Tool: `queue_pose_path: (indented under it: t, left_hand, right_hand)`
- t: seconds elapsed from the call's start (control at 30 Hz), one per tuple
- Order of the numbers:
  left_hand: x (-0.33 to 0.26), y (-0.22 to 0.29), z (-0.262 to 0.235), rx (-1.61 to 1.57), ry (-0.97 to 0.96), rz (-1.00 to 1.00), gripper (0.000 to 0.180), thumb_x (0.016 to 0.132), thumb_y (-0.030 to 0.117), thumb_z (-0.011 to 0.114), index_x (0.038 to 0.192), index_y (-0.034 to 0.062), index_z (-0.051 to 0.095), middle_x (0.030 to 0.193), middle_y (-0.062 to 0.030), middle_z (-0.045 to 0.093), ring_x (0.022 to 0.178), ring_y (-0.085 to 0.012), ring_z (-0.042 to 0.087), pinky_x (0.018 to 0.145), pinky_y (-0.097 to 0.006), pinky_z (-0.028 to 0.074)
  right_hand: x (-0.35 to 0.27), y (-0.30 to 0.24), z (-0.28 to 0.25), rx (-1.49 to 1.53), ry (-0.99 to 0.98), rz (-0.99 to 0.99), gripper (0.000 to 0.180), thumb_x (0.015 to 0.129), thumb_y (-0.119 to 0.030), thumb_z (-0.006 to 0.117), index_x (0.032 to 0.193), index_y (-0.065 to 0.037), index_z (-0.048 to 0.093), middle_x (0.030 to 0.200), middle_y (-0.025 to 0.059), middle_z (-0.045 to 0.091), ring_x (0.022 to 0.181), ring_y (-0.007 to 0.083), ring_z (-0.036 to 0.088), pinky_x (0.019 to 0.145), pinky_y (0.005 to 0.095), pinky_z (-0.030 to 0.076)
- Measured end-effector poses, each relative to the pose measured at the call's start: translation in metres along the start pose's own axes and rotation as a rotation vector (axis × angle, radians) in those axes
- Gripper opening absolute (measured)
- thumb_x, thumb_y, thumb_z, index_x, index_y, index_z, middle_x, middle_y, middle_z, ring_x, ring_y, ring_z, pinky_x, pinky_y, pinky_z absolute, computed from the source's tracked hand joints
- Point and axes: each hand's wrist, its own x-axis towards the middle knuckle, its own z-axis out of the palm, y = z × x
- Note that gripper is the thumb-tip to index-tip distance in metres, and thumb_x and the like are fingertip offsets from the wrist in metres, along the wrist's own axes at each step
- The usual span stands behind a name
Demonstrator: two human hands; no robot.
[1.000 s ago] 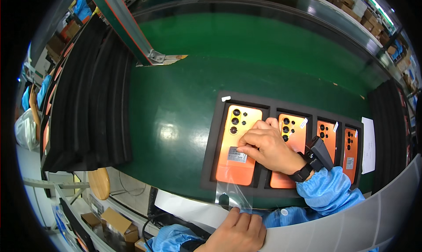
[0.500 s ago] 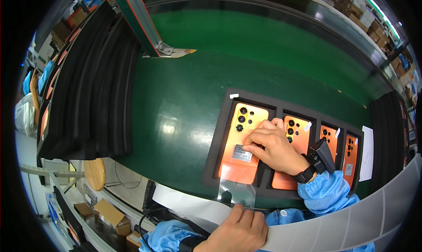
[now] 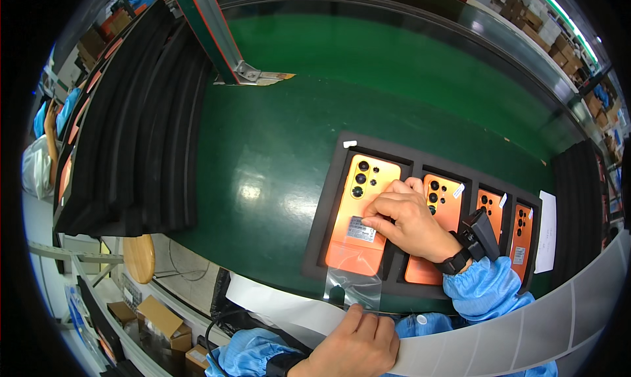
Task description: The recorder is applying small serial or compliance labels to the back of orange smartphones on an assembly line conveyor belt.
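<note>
Two-handed: clamping the curled left hand [image 3: 360, 346] on the near end of clear film [image 3: 358, 286]; farther up, bunching the right hand [image 3: 409, 216], thumb and forefinger together, over the silver label [image 3: 359, 234] of the orange phone [image 3: 351, 260], lying in the dark tray's [image 3: 321, 235] leftmost slot.

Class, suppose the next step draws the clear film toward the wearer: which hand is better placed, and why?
Probably the left hand: it meets the clear film at its near end. The right hand is farther up, at the silver label on the leftmost orange smartphone.
</note>
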Motion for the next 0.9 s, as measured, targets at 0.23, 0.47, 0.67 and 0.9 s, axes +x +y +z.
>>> queue_pose_path:
  t: [0.23, 0.47, 0.67, 0.9]
  left_hand:
    - [0.0004, 0.0009, -0.0023, -0.005, 0.005, 0.003, 0.011, 0.066, 0.014, 0.054, 0.064, 0.0035, 0.058, 0.067, -0.0082, 0.048, 0.065, -0.0215, 0.05, 0.07, -0.036, 0.041]
    - [0.0015, 0.0011, -0.0013, -0.003, -0.003, -0.002, 0.012, 0.067, 0.014, 0.054, 0.064, 0.0034, 0.058, 0.067, -0.0081, 0.048, 0.065, -0.0218, 0.05, 0.071, -0.036, 0.042]
    - [0.0019, 0.0017, -0.0007, -0.001, -0.008, -0.003, 0.012, 0.067, 0.014, 0.054, 0.065, 0.0037, 0.058, 0.067, -0.0081, 0.047, 0.065, -0.0218, 0.05, 0.073, -0.037, 0.042]
    - [-0.0006, 0.0009, -0.001, 0.008, 0.008, -0.021, 0.011, 0.068, 0.015, 0.054, 0.064, 0.0047, 0.058, 0.067, -0.0082, 0.047, 0.065, -0.0222, 0.05, 0.074, -0.038, 0.042]
  right_hand:
    - [-0.0012, 0.0001, -0.0003, -0.002, 0.012, -0.001, 0.011, 0.078, -0.02, 0.066, 0.075, -0.01, 0.064, 0.068, -0.0017, 0.062, 0.075, 0.0175, 0.049, 0.08, 0.0355, 0.029]
    - [-0.0009, 0.001, 0.0007, 0.0, 0.016, -0.007, 0.011, 0.078, -0.02, 0.066, 0.075, -0.01, 0.064, 0.068, -0.0015, 0.061, 0.074, 0.0174, 0.049, 0.08, 0.0356, 0.029]
    - [-0.0018, 0.0013, 0.0002, -0.012, 0.035, -0.027, 0.01, 0.077, -0.019, 0.067, 0.074, -0.01, 0.064, 0.068, -0.0014, 0.062, 0.074, 0.018, 0.049, 0.079, 0.0356, 0.03]
    - [-0.0024, -0.0027, -0.0009, -0.185, -0.011, -0.11, 0.021, 0.072, -0.026, 0.071, 0.083, -0.009, 0.063, 0.078, 0.0024, 0.06, 0.081, 0.0204, 0.049, 0.08, 0.0391, 0.032]
